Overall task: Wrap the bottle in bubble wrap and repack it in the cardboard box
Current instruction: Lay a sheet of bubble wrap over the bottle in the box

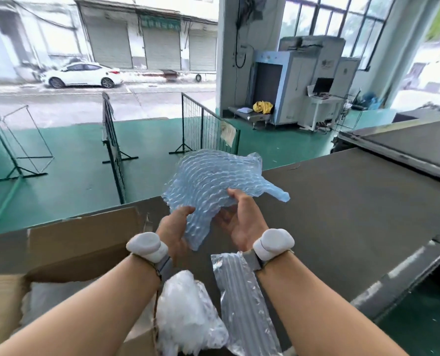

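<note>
Left hand (pixel 174 228): closed on the lower left edge of the bubble wrap (pixel 213 186), thumb on top of the sheet
Right hand (pixel 242 222): palm up under the right side of the bubble wrap, fingers curled over its edge
Bubble wrap: pale blue sheet, held in the air between both hands, above the grey surface (pixel 342 214)
Bottle: cannot tell; none is seen clearly
Cardboard box (pixel 67 250): open, flaps up, at lower left beside the left forearm
White plastic bag (pixel 188 317): crumpled, at the box's right edge
Air column sleeve (pixel 244 304): clear, flat on the surface under the right wrist
Wrists: white device strapped on each
</note>
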`<state>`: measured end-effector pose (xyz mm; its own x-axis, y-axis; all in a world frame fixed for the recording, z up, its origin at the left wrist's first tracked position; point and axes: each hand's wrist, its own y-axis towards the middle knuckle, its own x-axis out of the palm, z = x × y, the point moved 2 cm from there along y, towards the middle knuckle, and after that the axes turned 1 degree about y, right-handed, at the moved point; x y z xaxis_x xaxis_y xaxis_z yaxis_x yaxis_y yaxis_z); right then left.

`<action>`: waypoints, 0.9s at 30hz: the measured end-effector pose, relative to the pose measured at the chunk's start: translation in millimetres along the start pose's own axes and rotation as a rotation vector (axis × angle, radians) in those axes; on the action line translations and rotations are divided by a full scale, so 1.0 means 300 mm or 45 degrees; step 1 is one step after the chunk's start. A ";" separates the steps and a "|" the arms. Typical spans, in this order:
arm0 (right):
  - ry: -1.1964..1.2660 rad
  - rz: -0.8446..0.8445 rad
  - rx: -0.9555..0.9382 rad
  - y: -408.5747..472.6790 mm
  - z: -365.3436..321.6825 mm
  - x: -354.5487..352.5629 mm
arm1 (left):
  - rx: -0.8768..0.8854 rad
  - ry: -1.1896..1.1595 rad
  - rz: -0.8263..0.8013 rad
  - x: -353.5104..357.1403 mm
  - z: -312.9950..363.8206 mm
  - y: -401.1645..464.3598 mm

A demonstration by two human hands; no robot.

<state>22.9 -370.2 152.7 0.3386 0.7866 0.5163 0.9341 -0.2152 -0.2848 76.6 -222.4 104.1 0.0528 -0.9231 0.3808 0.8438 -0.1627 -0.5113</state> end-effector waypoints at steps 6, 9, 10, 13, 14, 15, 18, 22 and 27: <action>-0.142 -0.190 -0.042 -0.077 0.034 0.301 | 0.388 -0.036 0.035 -0.247 0.249 -0.175; -0.209 -0.254 -0.052 -0.088 0.101 0.400 | 0.492 0.005 0.152 -0.407 0.323 -0.229; -0.237 -0.265 -0.041 -0.094 0.133 0.436 | 0.522 0.024 0.214 -0.469 0.343 -0.246; -0.249 -0.242 0.012 -0.084 0.240 0.516 | 0.523 0.160 0.466 -0.661 0.377 -0.289; -0.264 -0.213 0.021 -0.083 0.270 0.537 | 0.486 0.178 0.501 -0.714 0.372 -0.310; -0.281 -0.184 0.043 -0.080 0.297 0.556 | 0.459 0.182 0.518 -0.769 0.369 -0.322; -0.369 -0.056 0.088 -0.051 0.379 0.574 | 0.342 0.231 0.513 -0.898 0.334 -0.367; -0.483 0.034 0.122 -0.024 0.490 0.576 | 0.244 0.260 0.592 -1.045 0.265 -0.385; -0.494 0.114 0.112 -0.012 0.597 0.536 | 0.168 0.309 0.595 -1.085 0.174 -0.371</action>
<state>53.9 -139.3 92.2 0.3348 0.9306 0.1478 0.8838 -0.2558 -0.3917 -6.6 114.4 77.4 0.3264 -0.9433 -0.0610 0.8208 0.3148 -0.4766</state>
